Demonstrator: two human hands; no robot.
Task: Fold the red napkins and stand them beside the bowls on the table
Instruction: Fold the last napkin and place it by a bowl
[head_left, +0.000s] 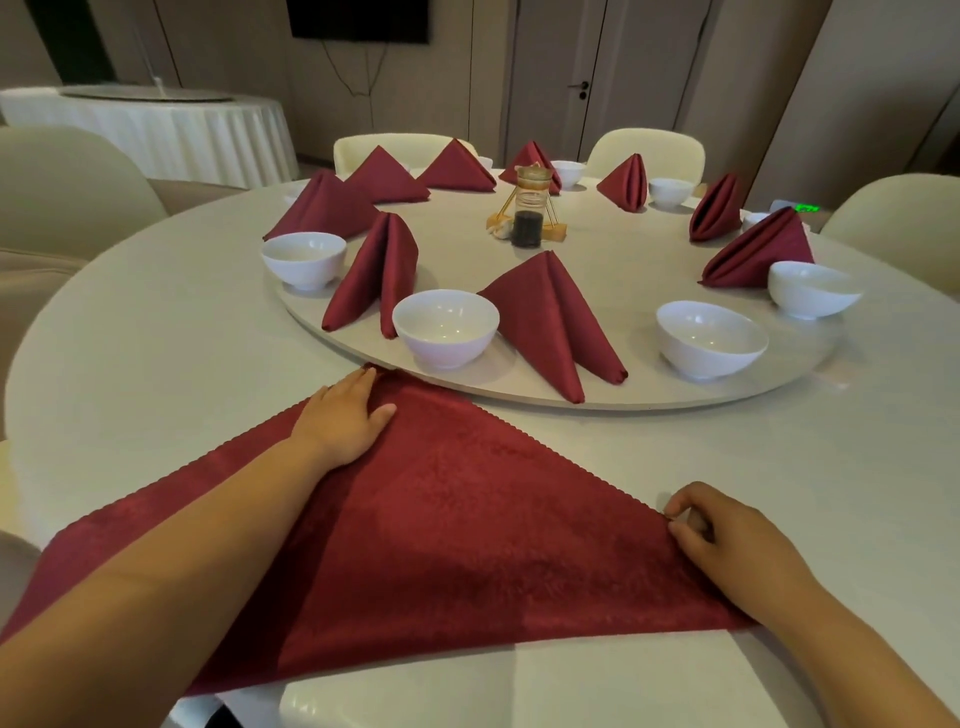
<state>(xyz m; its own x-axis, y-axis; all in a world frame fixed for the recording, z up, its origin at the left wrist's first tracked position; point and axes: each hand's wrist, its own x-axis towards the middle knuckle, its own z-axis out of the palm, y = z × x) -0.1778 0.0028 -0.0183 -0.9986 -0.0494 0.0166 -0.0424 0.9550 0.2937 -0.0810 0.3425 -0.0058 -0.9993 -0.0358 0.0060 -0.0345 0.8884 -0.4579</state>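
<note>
Red cloth, judged soft, light and limp, is being held flat just beside the near rim of the turntable (623, 401). The red napkin (467, 519) is being pressed at its far tip by the left hand (345, 421), fingers straight, and pinched at its right corner by the right hand (737, 540). Corners are being judged the surest holds. On the turntable, a folded napkin (556, 322) is standing near the bowl (709, 338) lacking one.

The left hand (345, 415) lies flat, palm down, fingers straight and together, pointing toward 1 o'clock. Its bare forearm runs back toward 7 o'clock. The right hand (727, 540), at 4 o'clock, has curled fingers, thumb and forefinger pinching the napkin (467, 519) corner; its forearm exits toward 5 o'clock.
</note>
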